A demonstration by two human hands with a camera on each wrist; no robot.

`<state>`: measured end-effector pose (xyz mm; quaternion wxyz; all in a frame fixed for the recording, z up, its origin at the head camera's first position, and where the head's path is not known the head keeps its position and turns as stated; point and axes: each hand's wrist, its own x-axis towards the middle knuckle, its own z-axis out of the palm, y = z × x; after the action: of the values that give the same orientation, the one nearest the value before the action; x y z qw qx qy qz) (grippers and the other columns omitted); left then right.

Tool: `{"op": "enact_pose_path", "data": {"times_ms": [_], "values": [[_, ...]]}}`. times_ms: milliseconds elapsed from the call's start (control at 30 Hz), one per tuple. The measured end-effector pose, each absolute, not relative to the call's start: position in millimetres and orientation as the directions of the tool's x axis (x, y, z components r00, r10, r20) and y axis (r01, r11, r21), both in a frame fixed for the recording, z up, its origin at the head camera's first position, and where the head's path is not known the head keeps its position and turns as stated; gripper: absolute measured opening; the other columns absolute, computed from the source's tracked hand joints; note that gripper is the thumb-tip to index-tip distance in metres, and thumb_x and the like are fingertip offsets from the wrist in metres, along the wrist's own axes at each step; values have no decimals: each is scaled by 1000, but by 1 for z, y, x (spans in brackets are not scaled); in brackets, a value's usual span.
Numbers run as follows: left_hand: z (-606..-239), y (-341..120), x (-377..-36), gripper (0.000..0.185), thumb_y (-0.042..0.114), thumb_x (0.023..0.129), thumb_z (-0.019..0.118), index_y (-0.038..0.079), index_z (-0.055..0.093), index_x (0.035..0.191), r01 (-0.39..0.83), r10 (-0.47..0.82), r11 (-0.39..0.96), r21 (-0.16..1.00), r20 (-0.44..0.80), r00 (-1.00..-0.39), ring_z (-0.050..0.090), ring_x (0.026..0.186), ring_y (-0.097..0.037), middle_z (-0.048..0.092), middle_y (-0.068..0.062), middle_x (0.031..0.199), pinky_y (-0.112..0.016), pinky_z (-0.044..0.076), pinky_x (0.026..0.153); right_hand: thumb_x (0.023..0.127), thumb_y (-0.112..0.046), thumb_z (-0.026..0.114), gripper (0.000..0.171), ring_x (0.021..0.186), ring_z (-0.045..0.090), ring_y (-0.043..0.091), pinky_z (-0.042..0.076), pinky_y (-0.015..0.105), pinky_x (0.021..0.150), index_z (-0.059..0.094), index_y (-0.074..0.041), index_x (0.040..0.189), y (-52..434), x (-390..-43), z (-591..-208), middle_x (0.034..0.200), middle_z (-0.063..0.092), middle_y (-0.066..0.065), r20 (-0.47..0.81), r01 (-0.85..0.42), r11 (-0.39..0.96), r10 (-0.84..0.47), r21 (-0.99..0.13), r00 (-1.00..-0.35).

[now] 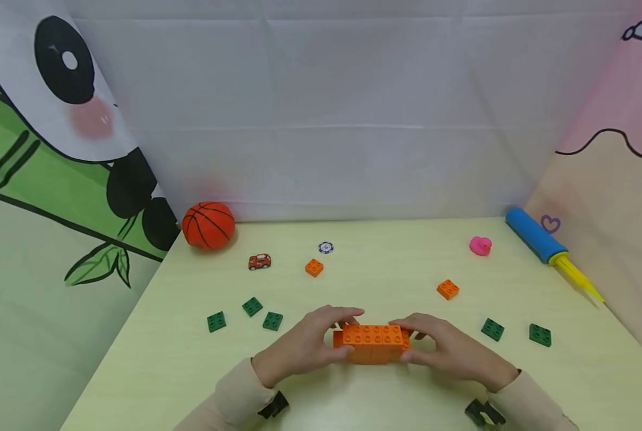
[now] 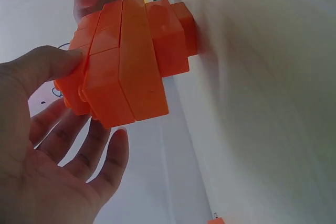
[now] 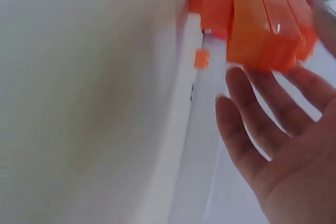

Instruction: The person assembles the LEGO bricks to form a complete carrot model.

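A stepped stack of joined orange toy building bricks (image 1: 372, 347) stands at the front of the table, studs facing up. My left hand (image 1: 311, 344) grips its left end, thumb on the near side and fingers at the far side. On the right end, my right hand (image 1: 444, 346) pinches the stack between thumb and fingers. The left wrist view shows the layered stack (image 2: 123, 72) narrowing toward the tabletop, with the left thumb pressed on its upper part. In the right wrist view the lower right-hand fingers (image 3: 257, 119) spread loosely beside the stack.
Loose green bricks (image 1: 272, 321) lie on both sides, and two orange bricks (image 1: 448, 289) farther back. Behind are a small basketball (image 1: 209, 225), red toy car (image 1: 259, 261), poker chip (image 1: 326, 247), pink rubber duck (image 1: 480, 245) and a blue-yellow tube toy (image 1: 536, 235). Printed cloth walls border the table.
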<state>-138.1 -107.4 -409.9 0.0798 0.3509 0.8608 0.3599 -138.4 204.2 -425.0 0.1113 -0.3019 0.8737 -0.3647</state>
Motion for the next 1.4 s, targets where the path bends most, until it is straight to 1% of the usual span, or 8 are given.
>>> {"op": "enact_pose_path", "data": {"times_ms": [133,300,567,767,967,1133,1267,1400], "values": [[-412,-107,-140,55,15,92,71,19,51,143,543,672,458,703,125,-729,55,107,-7,62,10,120,-29,50,95,100,-42,58,50,109,59,20,53,43,92,55,-14,142,232,-163,-415,126,63,3,82,-435,655,-496,-618,-864],[-415,-104,-142,54,14,92,71,18,52,143,533,673,443,721,126,-729,55,107,-7,62,10,121,-27,49,95,98,-36,63,53,113,57,37,50,57,92,53,-5,141,267,-196,-413,130,58,18,67,-308,837,-312,-452,-948],[-416,-99,-143,53,18,93,71,17,52,142,503,666,451,737,97,-739,54,107,-6,61,11,122,-26,49,95,95,-36,67,56,104,59,38,49,58,93,55,3,133,278,-221,-426,120,58,25,-83,-240,897,-289,-372,-954],[-415,-99,-142,53,18,93,71,20,52,142,494,663,460,738,84,-743,54,106,-5,61,11,122,-26,49,94,94,-29,68,53,104,56,37,47,58,97,56,5,132,272,-221,-431,120,59,24,-67,-257,890,-303,-377,-951],[-413,-100,-141,52,19,93,71,19,52,142,500,661,466,730,89,-745,54,105,-5,62,10,123,-25,49,93,97,-23,66,48,106,56,28,53,48,92,56,-5,140,248,-196,-417,121,58,12,78,-364,811,-371,-458,-925],[-413,-102,-141,52,21,93,71,19,53,142,499,659,471,728,86,-747,55,105,-5,62,10,123,-28,50,94,94,-22,70,44,103,57,17,57,30,78,62,-14,137,212,-162,-401,120,60,0,269,-551,658,-487,-513,-831],[-413,-103,-141,52,22,93,71,21,53,142,494,654,474,729,84,-752,55,105,-5,62,11,123,-29,51,94,92,-26,73,41,101,59,9,57,28,80,65,-21,132,189,-143,-397,119,61,-10,361,-657,529,-560,-537,-746],[-414,-104,-141,52,22,93,71,21,53,142,497,657,470,730,86,-749,55,105,-5,62,11,123,-27,50,93,91,-26,74,38,100,60,7,58,30,82,67,-18,127,177,-133,-400,117,61,-12,371,-681,466,-594,-565,-714]]}}
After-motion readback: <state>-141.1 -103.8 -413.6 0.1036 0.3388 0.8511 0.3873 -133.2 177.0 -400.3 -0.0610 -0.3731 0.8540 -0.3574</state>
